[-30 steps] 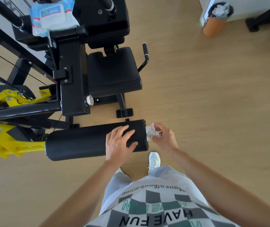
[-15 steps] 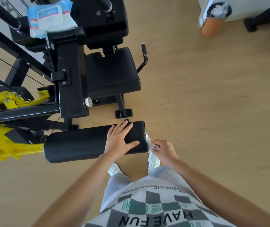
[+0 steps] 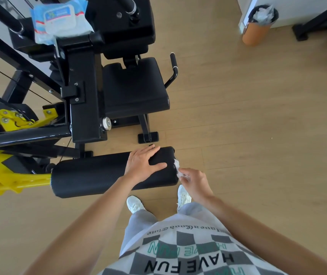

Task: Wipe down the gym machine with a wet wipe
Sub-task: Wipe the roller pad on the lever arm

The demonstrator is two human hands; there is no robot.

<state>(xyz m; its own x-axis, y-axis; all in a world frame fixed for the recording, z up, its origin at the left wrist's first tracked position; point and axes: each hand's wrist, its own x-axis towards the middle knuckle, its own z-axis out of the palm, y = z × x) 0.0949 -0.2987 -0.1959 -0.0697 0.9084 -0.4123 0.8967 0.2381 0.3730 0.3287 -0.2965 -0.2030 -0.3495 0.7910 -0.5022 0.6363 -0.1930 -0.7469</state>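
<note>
A black padded roller (image 3: 99, 175) of the gym machine lies across the lower middle, fixed to a yellow arm (image 3: 3, 175) at the left. My left hand (image 3: 141, 163) rests flat on top of the roller near its right end, fingers spread. My right hand (image 3: 195, 184) pinches a crumpled white wet wipe (image 3: 177, 165) against the roller's right end face. The machine's black seat (image 3: 134, 86) and upright frame (image 3: 83, 92) stand behind the roller.
A blue pack of wet wipes (image 3: 59, 18) lies on the machine's top at the upper left. An orange bin (image 3: 258, 24) lined with a black bag holds used wipes at the upper right. Wooden floor (image 3: 258, 126) spreads to the right. My white shoes (image 3: 183, 196) stand just below the roller.
My right hand with the wipe has slid down along the roller's right end face, nearer to me. My left hand has stayed on top of the roller.
</note>
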